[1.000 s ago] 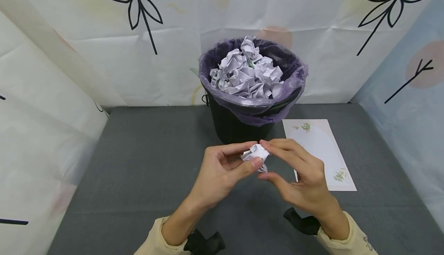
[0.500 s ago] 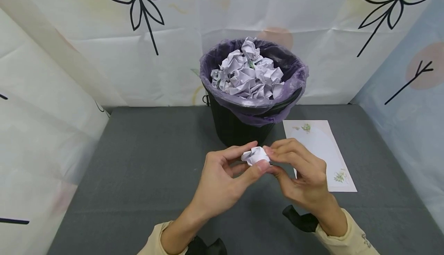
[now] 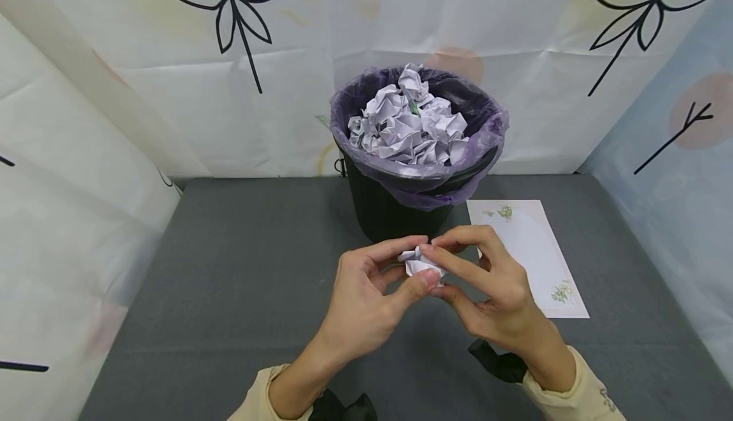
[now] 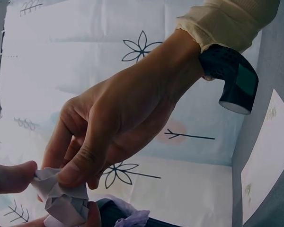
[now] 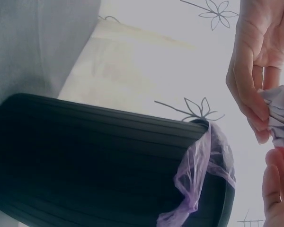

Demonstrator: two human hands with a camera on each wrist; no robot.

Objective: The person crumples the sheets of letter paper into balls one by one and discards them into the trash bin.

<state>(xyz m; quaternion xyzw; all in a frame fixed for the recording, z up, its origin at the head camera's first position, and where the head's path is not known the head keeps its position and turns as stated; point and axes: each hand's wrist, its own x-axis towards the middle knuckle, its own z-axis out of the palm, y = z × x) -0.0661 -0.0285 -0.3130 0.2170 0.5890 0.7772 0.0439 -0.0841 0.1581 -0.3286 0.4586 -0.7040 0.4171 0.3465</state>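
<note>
A small crumpled paper ball (image 3: pixel 422 266), white, is between both hands in front of the bin. My left hand (image 3: pixel 366 303) pinches it, thumb on the near side and fingers behind. From the right, my right hand (image 3: pixel 497 290) holds it too, its fingertips on top and thumb below. In the left wrist view the creased folds of the paper ball (image 4: pixel 66 201) show under the right thumb. The right wrist view has the paper ball (image 5: pixel 280 116) at its right edge, partly cut off.
A black bin (image 3: pixel 395 217) with a purple liner (image 3: pixel 487 135) stands behind the hands, heaped with crumpled papers (image 3: pixel 401 122). A flat white sheet (image 3: pixel 532 255) with printed leaves lies right of it on the grey table (image 3: pixel 246 281). Patterned cloth walls (image 3: pixel 275 116) enclose the table.
The right thumb and fingers have closed in on the paper ball, and its fingertips have shifted over the top. The ball has turned slightly; the left hand has moved little.
</note>
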